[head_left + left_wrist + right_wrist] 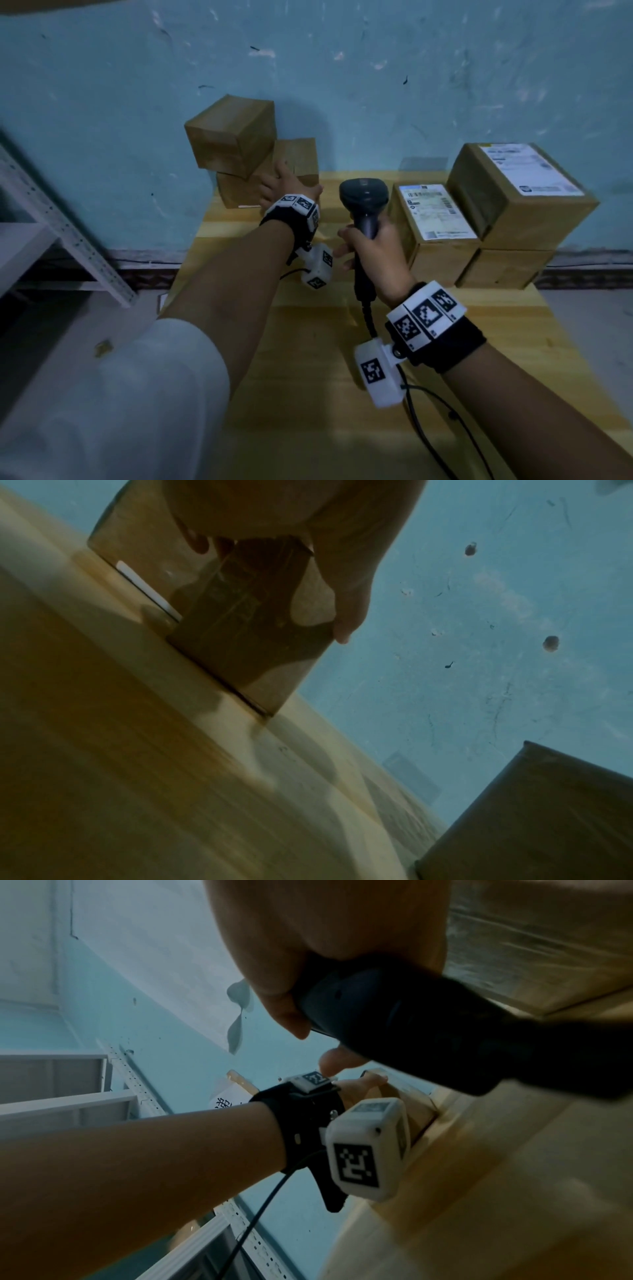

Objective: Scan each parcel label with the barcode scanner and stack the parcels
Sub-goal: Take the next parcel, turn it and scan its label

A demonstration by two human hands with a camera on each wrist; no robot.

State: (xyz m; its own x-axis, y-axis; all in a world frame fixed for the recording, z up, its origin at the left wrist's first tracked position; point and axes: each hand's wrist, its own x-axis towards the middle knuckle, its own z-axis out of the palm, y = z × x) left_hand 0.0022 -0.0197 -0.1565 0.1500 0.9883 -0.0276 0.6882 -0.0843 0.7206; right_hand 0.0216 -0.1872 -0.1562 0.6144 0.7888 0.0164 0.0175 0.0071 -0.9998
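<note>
At the left of the counter (308, 359), the left hand (284, 186) grips a brown parcel (303, 156) beside the crooked stack (229, 137), likely to line it up. The right hand (375, 263) is wrapped round the barcode scanner (364, 197), ready to scan the labelled parcels (436, 212) on the right, whose labels face up.

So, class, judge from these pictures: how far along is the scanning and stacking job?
Seemingly done: plain-faced parcels piled at the far left. In hand: the left hand grips a parcel beside that pile while the right hand holds the scanner. Left: the label-up parcels on the right, apparently not yet moved over.
</note>
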